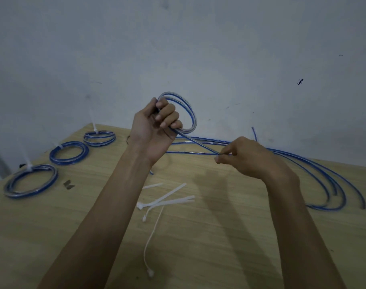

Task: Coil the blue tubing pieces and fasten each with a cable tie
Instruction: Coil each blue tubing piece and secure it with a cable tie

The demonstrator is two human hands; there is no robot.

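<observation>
The partial coil (pixel 178 113) is held upright above the table, gripped in the curled fingers of the left hand (pixel 155 126). Its free run slants down and rightward to the right hand (pixel 244 157), which pinches the tubing at the fingertips. The right hand is nearer the loose tubing (pixel 324 184) trailing right. Cable ties (pixel 167 197) lie below on the wooden table (pixel 219 236); three tied coils (pixel 68 152) sit left, against a pale wall.

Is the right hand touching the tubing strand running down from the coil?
Touching. The head view shows the right hand pinching the strand leading from the left hand's coil.
</observation>
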